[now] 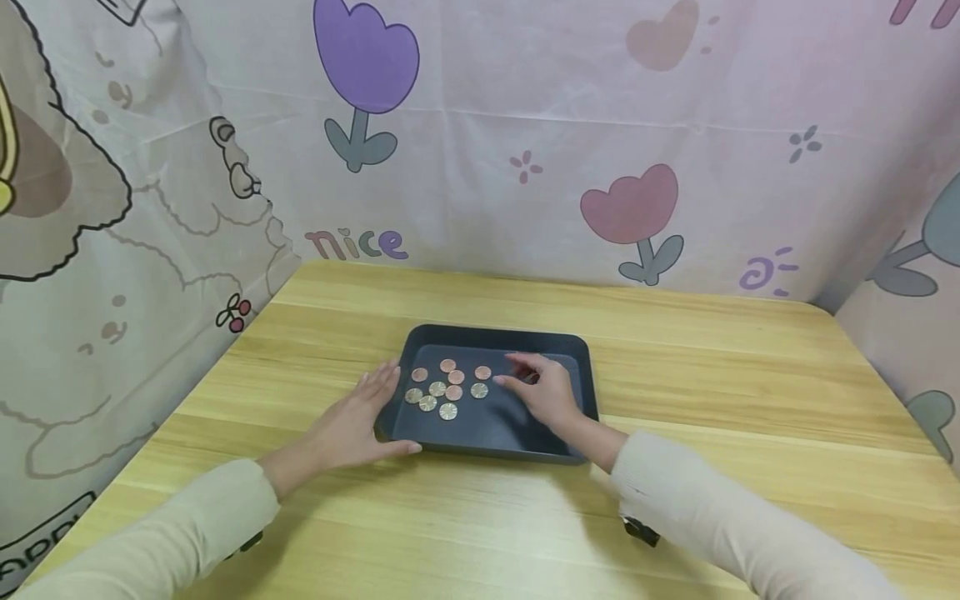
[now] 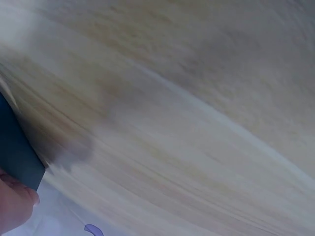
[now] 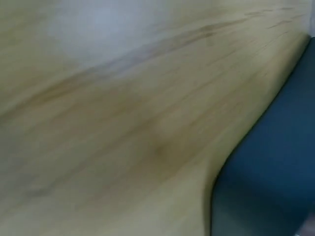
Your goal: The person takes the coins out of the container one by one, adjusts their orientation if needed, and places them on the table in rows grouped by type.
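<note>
A dark, shallow rectangular tray (image 1: 487, 437) lies on the wooden table. Several copper-coloured coins (image 1: 447, 366) and several gold-coloured coins (image 1: 447, 412) are spread over its left half. My left hand (image 1: 352, 421) rests against the tray's left side, fingers straight, thumb along the front edge. In the left wrist view a fingertip (image 2: 17, 204) touches the tray's outer wall (image 2: 17, 152). Over the tray's right half, my right hand (image 1: 551, 396) has thumb and forefinger apart beside a copper coin (image 1: 482, 372) and a gold coin (image 1: 479, 391). No coin shows between those fingers.
The wooden table (image 1: 712, 375) extends around the tray on all sides. A printed cloth (image 1: 487, 192) with flowers and the word "nice" hangs behind it and along both sides. The right wrist view mostly shows the tabletop and the tray's side (image 3: 275, 162).
</note>
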Demonstrator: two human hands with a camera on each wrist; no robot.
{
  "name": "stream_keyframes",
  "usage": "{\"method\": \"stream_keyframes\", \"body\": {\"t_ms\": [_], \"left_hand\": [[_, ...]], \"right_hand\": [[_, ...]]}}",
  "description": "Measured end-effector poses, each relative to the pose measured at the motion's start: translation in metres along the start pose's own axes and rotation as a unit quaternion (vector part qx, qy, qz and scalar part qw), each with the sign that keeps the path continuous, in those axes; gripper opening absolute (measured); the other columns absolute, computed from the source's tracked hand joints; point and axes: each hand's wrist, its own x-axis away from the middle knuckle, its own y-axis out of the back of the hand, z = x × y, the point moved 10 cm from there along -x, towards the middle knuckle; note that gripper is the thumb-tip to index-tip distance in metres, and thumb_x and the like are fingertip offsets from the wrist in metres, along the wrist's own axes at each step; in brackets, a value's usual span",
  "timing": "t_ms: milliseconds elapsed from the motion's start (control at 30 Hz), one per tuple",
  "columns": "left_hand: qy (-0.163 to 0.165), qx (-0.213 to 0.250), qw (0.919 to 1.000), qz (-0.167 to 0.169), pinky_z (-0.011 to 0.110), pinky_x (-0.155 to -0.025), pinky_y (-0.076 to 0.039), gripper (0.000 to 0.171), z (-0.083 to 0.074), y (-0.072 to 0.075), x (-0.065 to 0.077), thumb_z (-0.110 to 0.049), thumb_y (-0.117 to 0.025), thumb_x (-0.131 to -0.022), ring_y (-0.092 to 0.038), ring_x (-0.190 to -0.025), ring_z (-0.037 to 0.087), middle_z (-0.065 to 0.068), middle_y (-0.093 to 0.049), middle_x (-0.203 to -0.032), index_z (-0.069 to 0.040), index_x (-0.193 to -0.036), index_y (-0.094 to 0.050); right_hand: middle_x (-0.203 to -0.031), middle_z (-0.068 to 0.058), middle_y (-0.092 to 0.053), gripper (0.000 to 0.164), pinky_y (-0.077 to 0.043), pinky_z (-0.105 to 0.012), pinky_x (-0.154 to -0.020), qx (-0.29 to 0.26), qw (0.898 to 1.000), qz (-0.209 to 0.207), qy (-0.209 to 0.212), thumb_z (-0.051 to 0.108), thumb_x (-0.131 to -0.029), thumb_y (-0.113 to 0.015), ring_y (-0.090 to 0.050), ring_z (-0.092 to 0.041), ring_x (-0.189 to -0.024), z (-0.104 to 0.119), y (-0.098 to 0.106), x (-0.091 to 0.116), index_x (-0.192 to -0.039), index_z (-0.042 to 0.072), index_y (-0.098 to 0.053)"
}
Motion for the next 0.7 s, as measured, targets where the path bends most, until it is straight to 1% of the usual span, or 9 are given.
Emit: {"method": "stream_keyframes", "body": {"t_ms": [67,133,267,400,500,567,700], "left_hand": [[0.0,0.0,1.0,0.0,0.046,-0.115,-0.023,0.111,0.0,-0.001,0.0,-0.07,-0.061,-0.07,-0.021,-0.141,0.036,0.019,-0.019,-0.153,0.006,-0.143,-0.025],[-0.001,0.001,1.0,-0.001,0.046,-0.115,-0.023,0.11,-0.001,-0.001,0.0,-0.068,-0.062,-0.071,-0.022,-0.14,0.037,0.02,-0.02,-0.153,0.006,-0.143,-0.026],[-0.004,0.001,1.0,-0.004,0.046,-0.114,-0.024,0.109,-0.002,0.0,-0.001,-0.066,-0.063,-0.071,-0.023,-0.14,0.038,0.021,-0.021,-0.152,0.007,-0.142,-0.026],[-0.003,0.0,1.0,-0.005,0.047,-0.114,-0.024,0.109,-0.002,0.0,-0.001,-0.066,-0.064,-0.071,-0.023,-0.139,0.038,0.022,-0.022,-0.152,0.007,-0.142,-0.027],[0.0,0.001,1.0,-0.003,0.047,-0.114,-0.023,0.109,-0.001,0.0,-0.001,-0.066,-0.063,-0.07,-0.023,-0.14,0.038,0.021,-0.021,-0.152,0.007,-0.142,-0.026],[0.002,0.004,1.0,-0.002,0.047,-0.115,-0.023,0.109,0.0,-0.001,-0.001,-0.067,-0.063,-0.07,-0.023,-0.14,0.038,0.021,-0.021,-0.152,0.007,-0.143,-0.026],[0.005,0.008,1.0,-0.003,0.047,-0.115,-0.022,0.11,0.001,-0.001,-0.001,-0.067,-0.064,-0.07,-0.022,-0.14,0.038,0.021,-0.021,-0.152,0.006,-0.143,-0.025]], "right_hand": [[-0.081,-0.015,-0.067,0.033,-0.051,-0.019,-0.064,-0.005,1.0,0.005,-0.013,0.01,-0.076,-0.075,-0.06,-0.017,-0.072,-0.005,-0.007,-0.003,-0.105,-0.004,-0.068],[-0.079,-0.013,-0.066,0.031,-0.048,-0.018,-0.061,-0.008,0.999,0.013,-0.03,0.011,-0.077,-0.074,-0.057,-0.014,-0.069,-0.01,-0.012,-0.006,-0.104,-0.003,-0.068],[-0.075,-0.01,-0.064,0.027,-0.044,-0.019,-0.057,0.004,0.998,0.036,-0.05,0.01,-0.078,-0.073,-0.052,-0.01,-0.064,-0.014,-0.022,-0.01,-0.102,-0.001,-0.07],[-0.069,-0.008,-0.062,0.022,-0.04,-0.018,-0.053,0.018,0.996,0.061,-0.056,0.009,-0.078,-0.073,-0.048,-0.008,-0.06,-0.014,-0.033,-0.011,-0.098,-0.001,-0.071],[-0.069,-0.007,-0.061,0.02,-0.038,-0.018,-0.051,0.03,0.995,0.078,-0.054,0.008,-0.078,-0.073,-0.046,-0.007,-0.059,-0.015,-0.04,-0.01,-0.096,0.0,-0.072],[-0.07,-0.007,-0.06,0.019,-0.037,-0.017,-0.051,0.04,0.994,0.083,-0.054,0.008,-0.078,-0.073,-0.046,-0.008,-0.06,-0.016,-0.043,-0.01,-0.095,0.002,-0.072],[-0.073,-0.008,-0.059,0.018,-0.038,-0.019,-0.055,0.06,0.994,0.082,-0.039,0.008,-0.076,-0.074,-0.047,-0.01,-0.063,-0.013,-0.045,-0.01,-0.094,0.002,-0.073]]}}
